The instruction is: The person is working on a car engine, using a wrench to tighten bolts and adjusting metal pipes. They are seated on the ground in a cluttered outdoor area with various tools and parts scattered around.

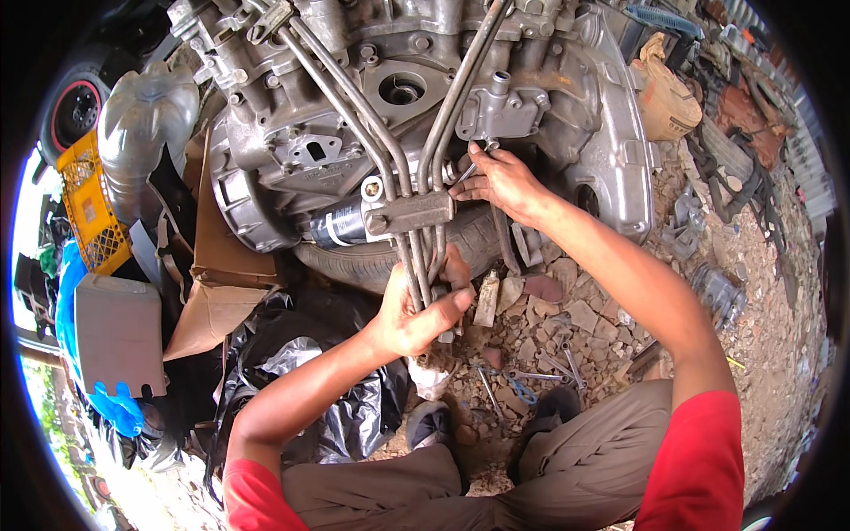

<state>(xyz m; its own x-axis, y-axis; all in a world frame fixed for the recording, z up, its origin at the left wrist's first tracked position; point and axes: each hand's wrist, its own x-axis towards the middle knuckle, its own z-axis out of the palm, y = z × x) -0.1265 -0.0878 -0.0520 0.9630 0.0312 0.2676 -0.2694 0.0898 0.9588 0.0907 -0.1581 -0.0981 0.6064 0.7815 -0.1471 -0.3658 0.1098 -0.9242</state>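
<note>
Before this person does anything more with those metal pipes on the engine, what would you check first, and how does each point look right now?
1. Left hand has a full grip on the pipes: ok.
2. Right hand is at the pipe ends by the engine, holding a small tool: ok.
3. Tool seated on its fitting: cannot tell, fingers hide it.
4. Engine rests steady on the tyre: cannot tell.
5. Spare tools lie on the rubble near the knees: ok.
</note>
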